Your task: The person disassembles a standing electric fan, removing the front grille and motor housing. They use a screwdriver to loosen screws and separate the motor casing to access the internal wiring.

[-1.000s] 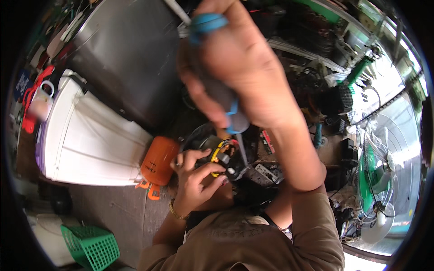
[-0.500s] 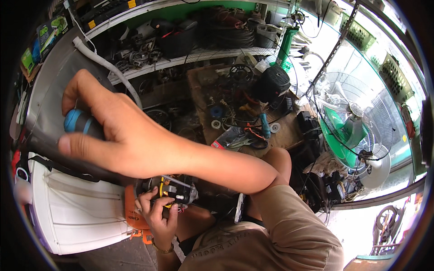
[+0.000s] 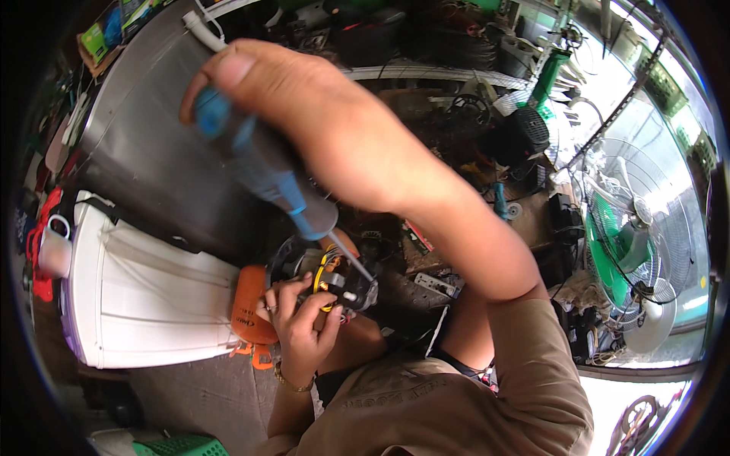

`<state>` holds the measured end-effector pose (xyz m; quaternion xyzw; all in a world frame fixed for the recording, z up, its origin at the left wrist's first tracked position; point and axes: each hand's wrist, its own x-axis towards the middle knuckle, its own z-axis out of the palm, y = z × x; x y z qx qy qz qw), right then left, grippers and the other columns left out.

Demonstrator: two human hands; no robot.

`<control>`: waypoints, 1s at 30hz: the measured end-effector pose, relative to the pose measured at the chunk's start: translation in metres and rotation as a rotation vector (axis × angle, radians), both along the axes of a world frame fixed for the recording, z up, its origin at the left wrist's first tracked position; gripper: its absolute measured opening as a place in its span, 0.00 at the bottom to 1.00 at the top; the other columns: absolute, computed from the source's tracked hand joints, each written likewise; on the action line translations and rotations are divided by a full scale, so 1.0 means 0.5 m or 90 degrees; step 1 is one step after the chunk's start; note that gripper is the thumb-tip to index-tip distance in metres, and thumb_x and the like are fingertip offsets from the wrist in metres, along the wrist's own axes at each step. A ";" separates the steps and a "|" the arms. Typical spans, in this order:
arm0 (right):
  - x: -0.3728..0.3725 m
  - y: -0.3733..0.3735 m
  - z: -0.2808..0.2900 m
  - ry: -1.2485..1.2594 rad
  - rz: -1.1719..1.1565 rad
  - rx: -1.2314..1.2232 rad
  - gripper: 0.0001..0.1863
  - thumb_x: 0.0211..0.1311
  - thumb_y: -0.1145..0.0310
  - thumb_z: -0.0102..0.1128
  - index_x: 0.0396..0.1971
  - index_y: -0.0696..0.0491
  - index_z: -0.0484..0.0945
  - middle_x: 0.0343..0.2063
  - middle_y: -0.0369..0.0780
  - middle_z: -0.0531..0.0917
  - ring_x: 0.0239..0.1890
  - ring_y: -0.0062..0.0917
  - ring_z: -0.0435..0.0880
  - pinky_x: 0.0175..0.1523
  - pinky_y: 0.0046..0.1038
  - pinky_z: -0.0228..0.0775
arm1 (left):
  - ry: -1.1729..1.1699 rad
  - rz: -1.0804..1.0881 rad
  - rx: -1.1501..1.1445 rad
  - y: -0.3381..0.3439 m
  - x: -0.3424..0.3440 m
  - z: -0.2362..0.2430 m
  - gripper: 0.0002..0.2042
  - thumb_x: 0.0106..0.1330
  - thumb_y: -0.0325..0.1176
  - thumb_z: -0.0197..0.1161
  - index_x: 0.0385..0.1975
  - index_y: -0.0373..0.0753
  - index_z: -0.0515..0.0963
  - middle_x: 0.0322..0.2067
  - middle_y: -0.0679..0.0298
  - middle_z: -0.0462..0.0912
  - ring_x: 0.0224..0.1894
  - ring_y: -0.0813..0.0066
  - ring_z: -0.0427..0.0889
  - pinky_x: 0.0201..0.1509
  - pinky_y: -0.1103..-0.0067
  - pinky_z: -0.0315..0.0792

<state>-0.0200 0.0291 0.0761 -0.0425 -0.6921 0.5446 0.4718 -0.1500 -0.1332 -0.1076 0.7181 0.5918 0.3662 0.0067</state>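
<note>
Raised close to the camera, my right hand [image 3: 327, 121] is closed around the blue-and-black handle of a screwdriver [image 3: 277, 186]. Its thin metal shaft slants down to a fan-motor-like unit [image 3: 363, 295], with the tip at or just over the unit's right side; contact cannot be told. The unit has a dark body, yellow wires and a pale shaft end. My left hand [image 3: 304, 323] grips it from the near side, fingers bent over its edge. Part of the unit is hidden behind those fingers.
An orange rounded seat or tank [image 3: 251, 304] and a white cabinet [image 3: 152, 296] are to the left. A standing fan with green blades [image 3: 608, 228] is at the right. Beyond my knees, a cluttered board holds a blue-handled tool [image 3: 499, 201] and a black motor housing [image 3: 525, 129].
The screwdriver has tilted, and its shaft now shows reaching to the motor unit. My right hand has moved up and rightward in view. The whole scene has shifted right as the view turned.
</note>
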 end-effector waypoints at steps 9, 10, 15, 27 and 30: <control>-0.021 -0.029 -0.003 0.058 -0.065 -0.049 0.20 0.66 0.59 0.61 0.41 0.61 0.68 0.22 0.38 0.76 0.16 0.18 0.74 0.18 0.20 0.66 | 0.114 -0.048 -0.018 0.016 -0.023 0.049 0.06 0.55 0.41 0.67 0.29 0.48 0.82 0.39 0.65 0.79 0.47 0.64 0.72 0.61 0.59 0.51; -0.029 -0.021 -0.017 0.103 -0.114 0.016 0.21 0.65 0.60 0.64 0.41 0.61 0.67 0.22 0.37 0.76 0.16 0.18 0.74 0.17 0.19 0.65 | 0.105 -0.051 -0.016 0.017 -0.023 0.045 0.06 0.55 0.40 0.68 0.29 0.48 0.82 0.39 0.65 0.79 0.47 0.64 0.72 0.61 0.60 0.51; -0.039 0.004 -0.027 0.051 0.056 -0.138 0.26 0.73 0.48 0.45 0.44 0.61 0.68 0.24 0.38 0.78 0.17 0.15 0.75 0.18 0.19 0.66 | 0.045 -0.040 -0.012 0.014 -0.023 0.022 0.06 0.54 0.39 0.68 0.29 0.47 0.82 0.39 0.63 0.79 0.46 0.61 0.71 0.57 0.61 0.56; -0.011 -0.030 -0.010 0.143 -0.054 -0.028 0.12 0.74 0.63 0.48 0.45 0.57 0.70 0.25 0.37 0.79 0.16 0.13 0.74 0.16 0.15 0.64 | -0.032 -0.036 0.017 0.019 -0.021 0.004 0.06 0.51 0.35 0.70 0.27 0.44 0.81 0.37 0.60 0.77 0.44 0.60 0.70 0.49 0.66 0.63; 0.054 -0.017 0.004 0.071 -0.177 0.143 0.14 0.71 0.61 0.52 0.44 0.57 0.72 0.29 0.40 0.80 0.22 0.21 0.79 0.25 0.23 0.70 | -0.034 -0.042 0.031 0.021 -0.020 0.001 0.06 0.50 0.35 0.69 0.26 0.45 0.81 0.37 0.60 0.77 0.43 0.60 0.70 0.49 0.67 0.63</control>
